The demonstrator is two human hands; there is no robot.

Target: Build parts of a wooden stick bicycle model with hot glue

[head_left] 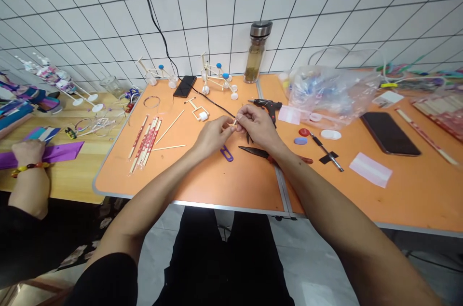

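Behind table edge, hands pinch stick; open room between.

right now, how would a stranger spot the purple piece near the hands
Find the orange table, then the left hand and right hand meeting over it. Just nearer the wearer lies the purple piece: a small slotted loop, unlike the dark pointed blade to its right.
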